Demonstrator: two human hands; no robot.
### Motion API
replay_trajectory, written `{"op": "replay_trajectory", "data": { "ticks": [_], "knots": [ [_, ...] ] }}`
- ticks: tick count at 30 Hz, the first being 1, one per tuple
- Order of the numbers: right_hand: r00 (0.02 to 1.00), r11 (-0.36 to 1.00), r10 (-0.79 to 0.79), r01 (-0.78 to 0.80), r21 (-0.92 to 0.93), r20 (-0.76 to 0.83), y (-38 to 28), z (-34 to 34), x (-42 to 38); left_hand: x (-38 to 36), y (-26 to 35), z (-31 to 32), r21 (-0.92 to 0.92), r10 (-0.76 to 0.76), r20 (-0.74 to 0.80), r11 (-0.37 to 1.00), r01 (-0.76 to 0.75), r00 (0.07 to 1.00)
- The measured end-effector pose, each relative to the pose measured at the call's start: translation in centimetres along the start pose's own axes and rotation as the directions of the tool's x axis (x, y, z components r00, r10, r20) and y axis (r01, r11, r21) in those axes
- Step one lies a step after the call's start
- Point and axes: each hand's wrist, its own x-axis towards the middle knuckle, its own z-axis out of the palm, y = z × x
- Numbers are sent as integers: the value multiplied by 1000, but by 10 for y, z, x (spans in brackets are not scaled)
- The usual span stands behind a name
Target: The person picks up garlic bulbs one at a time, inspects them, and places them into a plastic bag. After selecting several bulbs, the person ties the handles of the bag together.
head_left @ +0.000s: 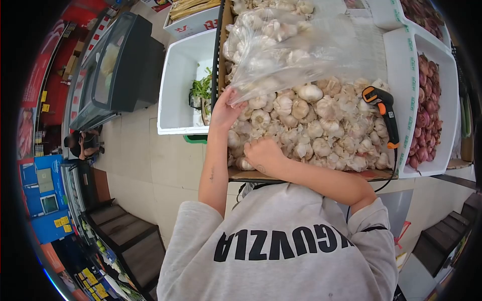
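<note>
My left hand [227,109] pinches the edge of a clear plastic bag [296,55], which spreads to the right over the heap of garlic bulbs [321,120]. Lower down, my right hand [265,156] rests on the near left part of the garlic, its fingers curled under. Whatever they grip, if anything, is hidden. Loose papery skins lie among the bulbs. On the right of the heap lies a black and orange barcode scanner [384,115], its cable hanging over the front edge.
A white foam box [168,85] with some green vegetables [202,89] stands to the left. At the right is another foam box [448,100] of red shallots [426,115]. A dark display cabinet [135,60] stands farther left. Beyond it, a person [85,145] is low near the floor.
</note>
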Motion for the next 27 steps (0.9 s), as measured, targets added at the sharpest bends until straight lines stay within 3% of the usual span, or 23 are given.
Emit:
{"op": "replay_trajectory", "data": {
  "ticks": [4, 6, 7, 10, 12, 15, 16, 18, 22, 24, 25, 27],
  "knots": [
    [996, 997, 71, -70, -24, 59, 0, -14, -2, 1, 0, 6, -86, -1, 12, 996, 2, 1000],
    [976, 992, 113, -120, 26, 189, 0, -16, -5, -1, -3, 10, -29, 33, -164, 999, -38, 986],
    [975, 993, 104, -113, 37, 197, 0, -12, -7, -3, -3, 11, -30, 35, -179, 999, -41, 983],
    [988, 997, 41, -51, 64, 150, 2, -5, -8, -1, 0, 6, -32, 29, -165, 999, -35, 986],
    [994, 994, 21, -33, 104, 109, 6, -7, -8, 2, 1, -7, -82, 15, 37, 997, -11, 999],
    [987, 986, -28, 1, 169, 157, 13, -18, -7, 2, 1, -9, -93, 4, 71, 996, 2, 998],
    [987, 986, -26, -1, 168, 158, 16, -21, -5, 1, 0, -3, -95, 3, 71, 996, 4, 997],
    [950, 990, -16, -30, 141, 311, 25, -28, 0, -1, -2, 9, 40, 71, -174, 997, -65, 982],
    [966, 928, 113, -186, 322, 232, 54, -48, 8, 0, -2, 0, 7, 76, -97, 997, -76, 992],
    [944, 782, 223, -322, 533, 243, 67, -64, 10, -1, -1, 1, 35, 73, -26, 997, -73, 997],
    [944, 783, 225, -322, 532, 241, 73, -67, 11, -2, -2, 0, 36, 74, -23, 997, -73, 997],
    [932, 411, 185, -361, 837, 311, 82, -72, 10, -2, -5, -2, 122, 117, -14, 986, -114, 993]
  ]
}}
